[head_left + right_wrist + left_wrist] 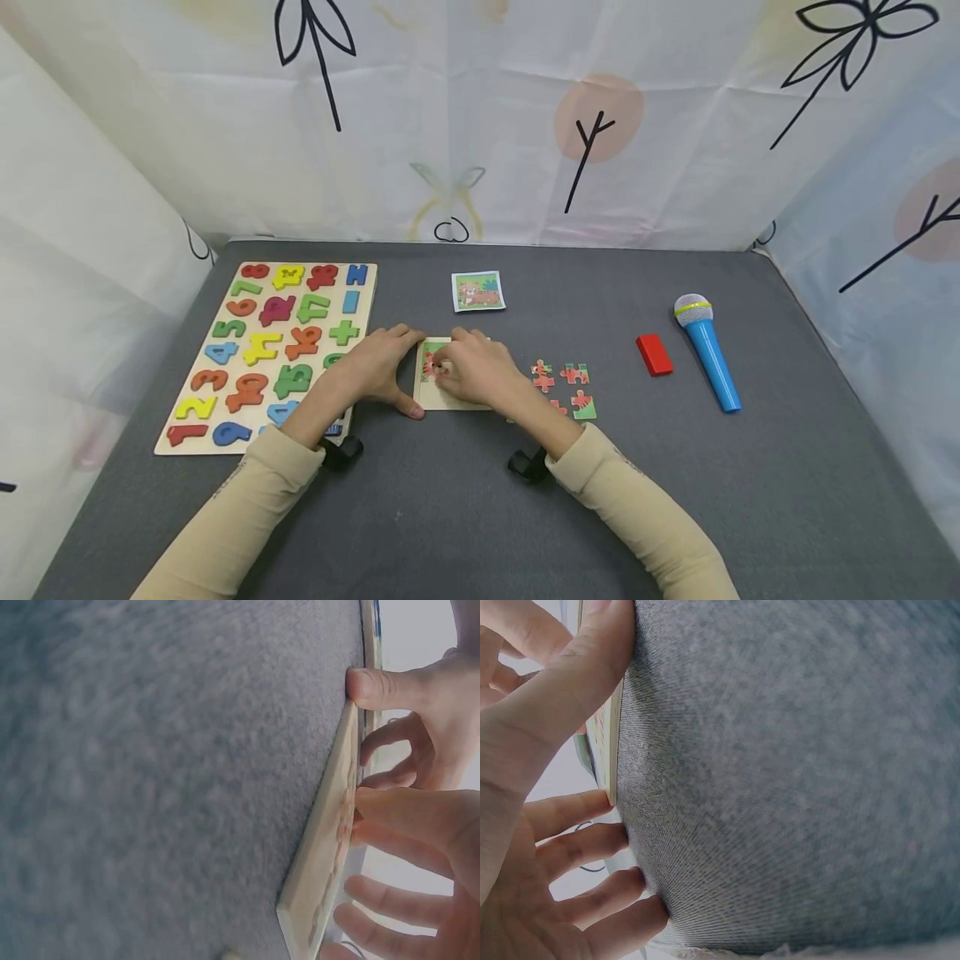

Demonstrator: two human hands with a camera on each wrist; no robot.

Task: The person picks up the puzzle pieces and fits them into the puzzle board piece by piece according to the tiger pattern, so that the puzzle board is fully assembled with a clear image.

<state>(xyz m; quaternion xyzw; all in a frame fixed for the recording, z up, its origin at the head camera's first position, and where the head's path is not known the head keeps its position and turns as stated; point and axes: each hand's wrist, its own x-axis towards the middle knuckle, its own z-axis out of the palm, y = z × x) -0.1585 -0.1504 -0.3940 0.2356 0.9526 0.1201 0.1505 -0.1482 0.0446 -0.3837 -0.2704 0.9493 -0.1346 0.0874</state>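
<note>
A small wooden jigsaw board lies on the grey table, with pieces set in its left part and bare wood showing at the front. My left hand holds the board by its left side, thumb at the near corner and index fingertip at the far one, as the left wrist view shows. Over the board, my right hand pinches a small jigsaw piece between thumb and index finger, down at the board's surface; the fingers mostly cover it. Several loose jigsaw pieces lie to the right, some partly hidden by the right forearm.
A large board with coloured number shapes lies on the left, partly under the left forearm. Behind the jigsaw is a picture card. A red block and a blue toy microphone lie on the right.
</note>
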